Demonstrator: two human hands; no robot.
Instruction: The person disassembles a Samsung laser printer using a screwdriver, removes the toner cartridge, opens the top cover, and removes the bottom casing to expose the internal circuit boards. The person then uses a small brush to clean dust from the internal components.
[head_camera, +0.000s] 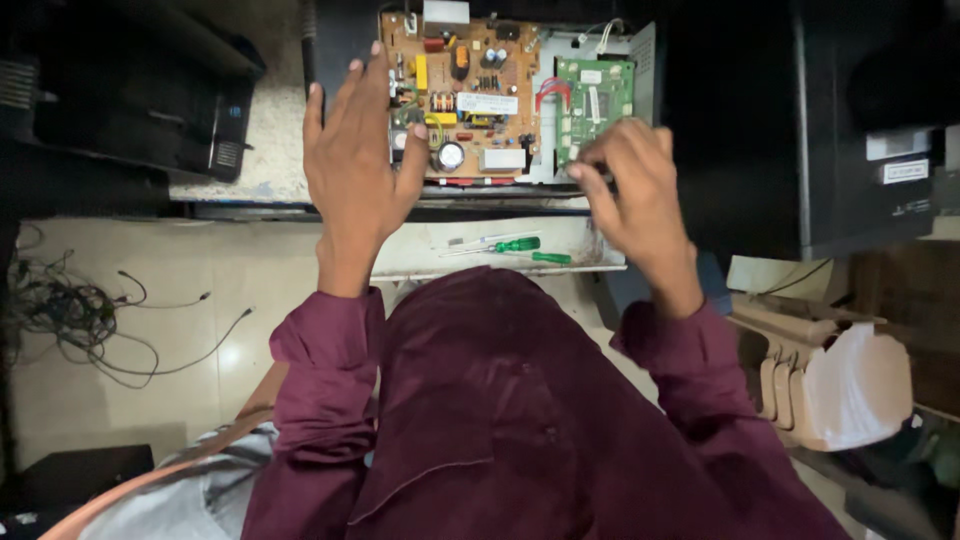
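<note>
Maroon sleeves (520, 420) fill the foreground. At 11 o'clock the left hand (352, 160) lies open, fingers spread, against the brown circuit board (470, 95). At 1 o'clock the right hand (630, 195) curls closed just below the green board (595, 100); whether it grips anything cannot be told. Green-handled screwdrivers (515, 248) lie between the hands on the bench (420, 262).

Pale tiled floor (230, 290), tangled cables (70, 315), dim light.
</note>
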